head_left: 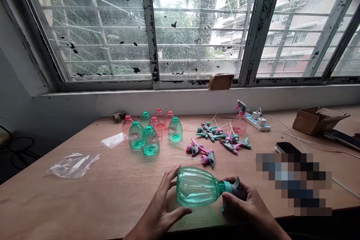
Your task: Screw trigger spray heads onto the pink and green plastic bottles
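A green see-through spray bottle (197,187) lies on its side near the front edge of the wooden table (112,187). My left hand (159,210) cups its rounded body, fingers curled round the base. My right hand (249,208) is closed on the grey trigger sprayer head (238,190) at the bottle's neck. Further back stand several empty green and pink bottles (150,131) without heads. To their right lie several loose trigger heads (219,138) with white dip tubes. One pink bottle with a head on it (239,120) stands upright behind them.
Two clear plastic bags (73,165) lie at the left. A white power strip (258,122) with cables, a cardboard box (316,120) and a dark phone (287,147) sit at the right. A blurred patch covers something at the right front. Barred windows run behind the table.
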`<state>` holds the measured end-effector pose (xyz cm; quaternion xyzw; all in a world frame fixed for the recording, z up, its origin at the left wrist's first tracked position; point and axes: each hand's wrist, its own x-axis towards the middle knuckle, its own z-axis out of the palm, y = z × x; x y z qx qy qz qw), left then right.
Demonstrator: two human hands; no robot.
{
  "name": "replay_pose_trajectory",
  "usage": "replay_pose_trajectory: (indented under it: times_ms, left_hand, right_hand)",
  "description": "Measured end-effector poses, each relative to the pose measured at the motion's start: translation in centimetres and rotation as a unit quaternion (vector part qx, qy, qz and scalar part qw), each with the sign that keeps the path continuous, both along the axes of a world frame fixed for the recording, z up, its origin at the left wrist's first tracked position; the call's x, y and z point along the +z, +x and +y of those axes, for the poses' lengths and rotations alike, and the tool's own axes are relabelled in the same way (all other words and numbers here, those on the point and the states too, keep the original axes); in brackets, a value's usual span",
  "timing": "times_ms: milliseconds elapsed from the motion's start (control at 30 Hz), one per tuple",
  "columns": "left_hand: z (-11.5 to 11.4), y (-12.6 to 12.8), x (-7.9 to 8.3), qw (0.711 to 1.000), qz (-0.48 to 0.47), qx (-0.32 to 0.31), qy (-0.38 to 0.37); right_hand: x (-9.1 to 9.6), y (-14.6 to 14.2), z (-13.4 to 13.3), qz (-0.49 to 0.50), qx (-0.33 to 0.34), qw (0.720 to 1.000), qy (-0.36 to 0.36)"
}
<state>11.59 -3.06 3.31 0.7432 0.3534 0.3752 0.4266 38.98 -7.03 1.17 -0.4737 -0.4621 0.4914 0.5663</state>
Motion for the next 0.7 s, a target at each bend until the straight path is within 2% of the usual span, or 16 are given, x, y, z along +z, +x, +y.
replay_pose_trajectory:
  times_ms: [67,200,333,500,700]
  left_hand:
    - [-0.1,0.1,-0.2,1.000,-0.022,-0.003,0.008]
    - [-0.3,0.2,-0.5,0.993,-0.084,-0.059,-0.059]
    - [-0.8,0.0,0.4,0.988,-0.089,-0.063,-0.108]
    - [-1.2,0.1,1.4,0.999,-0.020,-0.029,-0.037]
    - [-1.0,-0.1,1.1,0.994,-0.054,-0.044,-0.084]
  right_hand:
    - [0.0,0.0,0.0,-0.002,0.003,1.000,0.003]
    - [-0.1,0.1,0.0,0.010,0.008,1.000,0.006]
    - [-0.2,0.1,0.0,0.012,0.008,1.000,0.008]
    - [0.1,0.1,0.0,0.016,0.007,1.000,0.010]
    - [-0.1,0.3,0.1,-0.015,0.016,1.000,0.015]
